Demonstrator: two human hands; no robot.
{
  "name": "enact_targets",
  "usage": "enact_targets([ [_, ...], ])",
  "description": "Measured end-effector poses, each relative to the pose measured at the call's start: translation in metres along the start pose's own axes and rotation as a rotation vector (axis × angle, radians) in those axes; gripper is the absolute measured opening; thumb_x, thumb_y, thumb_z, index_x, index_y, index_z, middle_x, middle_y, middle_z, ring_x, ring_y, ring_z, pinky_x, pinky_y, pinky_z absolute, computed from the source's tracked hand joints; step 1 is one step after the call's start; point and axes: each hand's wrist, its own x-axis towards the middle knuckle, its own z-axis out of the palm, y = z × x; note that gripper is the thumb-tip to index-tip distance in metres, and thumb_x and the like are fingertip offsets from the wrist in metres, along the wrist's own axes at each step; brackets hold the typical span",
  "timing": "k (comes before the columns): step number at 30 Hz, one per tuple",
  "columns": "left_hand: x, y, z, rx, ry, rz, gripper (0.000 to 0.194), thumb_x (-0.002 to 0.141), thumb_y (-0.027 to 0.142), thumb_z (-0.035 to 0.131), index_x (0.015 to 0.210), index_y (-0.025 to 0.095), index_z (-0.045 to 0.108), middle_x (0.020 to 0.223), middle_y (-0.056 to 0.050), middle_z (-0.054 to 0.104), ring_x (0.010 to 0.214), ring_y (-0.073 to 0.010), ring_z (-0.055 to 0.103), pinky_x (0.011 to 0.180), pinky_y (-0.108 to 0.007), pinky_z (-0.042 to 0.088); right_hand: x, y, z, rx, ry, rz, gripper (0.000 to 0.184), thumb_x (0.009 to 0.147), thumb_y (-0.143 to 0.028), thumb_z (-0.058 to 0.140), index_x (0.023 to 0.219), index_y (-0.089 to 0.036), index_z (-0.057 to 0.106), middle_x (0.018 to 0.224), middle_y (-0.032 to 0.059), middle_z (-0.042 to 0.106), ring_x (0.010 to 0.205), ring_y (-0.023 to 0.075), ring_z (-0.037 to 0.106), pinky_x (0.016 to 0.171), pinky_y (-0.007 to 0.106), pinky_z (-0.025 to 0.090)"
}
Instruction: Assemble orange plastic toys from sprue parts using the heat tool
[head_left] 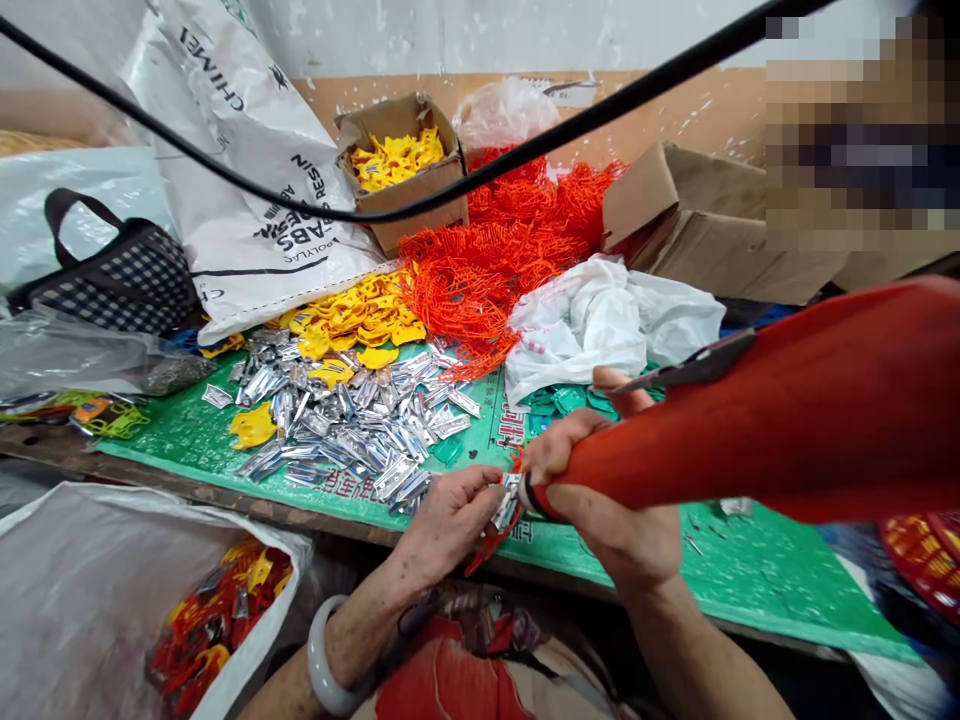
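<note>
My right hand (611, 515) is wrapped round a red power screwdriver (720, 430) with a black lever along its top. Its narrow nose meets a small silvery metal plate (507, 503) over the table's front edge. Pinched between thumb and fingers, that plate is in my left hand (454, 520), with an orange-red plastic piece (491, 545) hanging below it. The exact tip of the tool is hidden at the contact. To the left of my hands lies a heap of loose silvery metal plates (352, 410). Green plastic pieces (562, 400) lie just beyond my right hand.
Yellow plastic pieces (360, 315) and a tangled orange-red plastic heap (480, 280) lie behind. A cardboard box (420, 205), a white plastic bag (607, 310) and a printed sack (240, 180) stand farther back. An open white sack (82, 600) is at lower left. A black cable (300, 208) crosses above.
</note>
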Motion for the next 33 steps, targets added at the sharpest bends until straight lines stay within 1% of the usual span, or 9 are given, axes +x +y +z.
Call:
enact_targets([
  [3,-0.002,0.003,0.002,0.056,-0.009,-0.037,0.032,0.089,0.039,0.053,0.099,0.015,0.072,0.065,0.003,0.056,0.055,-0.0121,0.046,0.054,-0.024,0.036,0.013,0.002,-0.013,-0.048,0.057,-0.012,0.014,0.07,-0.024,0.079,0.074,-0.022,0.066,0.071,-0.0024,0.061,0.063,0.0152,0.059,0.063,0.034,0.053],
  [7,-0.007,-0.003,0.004,0.069,-0.063,-0.013,0.037,0.088,0.039,0.056,0.115,0.015,0.067,0.068,0.004,0.053,0.061,-0.0125,0.048,0.057,-0.024,0.037,0.031,0.007,-0.033,-0.185,0.172,0.025,0.028,0.066,-0.032,0.084,0.082,-0.02,0.064,0.074,-0.0022,0.063,0.061,0.0135,0.056,0.055,0.029,0.048],
  [10,-0.01,-0.01,0.005,0.022,-0.086,0.001,0.045,0.082,0.031,0.063,0.124,0.015,0.06,0.075,0.004,0.054,0.066,-0.0122,0.05,0.063,-0.025,0.04,0.033,0.01,-0.053,-0.305,0.115,0.063,0.036,0.073,-0.04,0.078,0.099,-0.022,0.061,0.084,-0.0015,0.064,0.068,0.0142,0.058,0.063,0.031,0.051],
  [13,-0.013,-0.011,0.003,0.013,-0.071,0.016,0.052,0.079,0.028,0.062,0.128,0.014,0.055,0.073,0.005,0.053,0.067,-0.0122,0.052,0.066,-0.026,0.043,0.019,0.014,-0.078,-0.582,0.075,0.036,0.05,0.081,-0.043,0.071,0.123,-0.024,0.052,0.108,0.0049,0.063,0.091,0.0195,0.06,0.079,0.036,0.053],
  [16,-0.015,-0.009,0.001,0.023,-0.027,0.019,0.054,0.08,0.031,0.061,0.13,0.013,0.052,0.072,0.005,0.053,0.064,-0.0125,0.051,0.063,-0.026,0.043,-0.004,0.018,-0.1,-1.075,-0.096,0.132,0.04,0.091,-0.034,0.057,0.126,-0.017,0.05,0.109,0.0104,0.063,0.093,0.0203,0.061,0.078,0.034,0.052],
  [19,-0.016,-0.006,0.0,0.058,0.013,0.023,0.052,0.081,0.035,0.061,0.128,0.013,0.055,0.071,0.005,0.054,0.06,-0.0122,0.05,0.058,-0.025,0.041,-0.02,0.016,-0.109,-1.37,-0.398,0.29,0.018,0.094,-0.023,0.051,0.104,-0.017,0.064,0.091,0.0069,0.068,0.081,0.0181,0.064,0.073,0.029,0.049],
  [24,-0.014,-0.008,0.001,0.125,0.016,0.051,0.041,0.087,0.041,0.058,0.119,0.016,0.065,0.072,0.004,0.052,0.06,-0.0107,0.047,0.055,-0.023,0.038,-0.017,0.007,-0.097,-1.535,-0.598,0.378,0.023,0.092,-0.017,0.049,0.081,-0.017,0.069,0.09,0.0105,0.072,0.084,0.0249,0.068,0.064,0.03,0.04],
  [29,-0.014,-0.012,0.006,0.245,0.047,0.154,0.044,0.094,0.039,0.05,0.128,0.015,0.061,0.07,0.004,0.055,0.059,-0.0114,0.049,0.054,-0.022,0.04,-0.005,0.006,-0.087,-1.635,-0.71,0.421,0.027,0.093,-0.014,0.042,0.089,-0.014,0.069,0.095,0.0154,0.073,0.082,0.0266,0.07,0.059,0.031,0.032],
  [33,-0.01,-0.017,0.015,0.481,0.057,0.33,0.045,0.094,0.031,0.047,0.132,0.011,0.06,0.075,-0.002,0.066,0.065,-0.0155,0.059,0.064,-0.026,0.05,0.0,0.01,-0.089,-1.628,-0.749,0.448,0.023,0.088,-0.013,0.045,0.089,-0.013,0.068,0.09,0.015,0.074,0.079,0.0252,0.07,0.058,0.031,0.028],
])
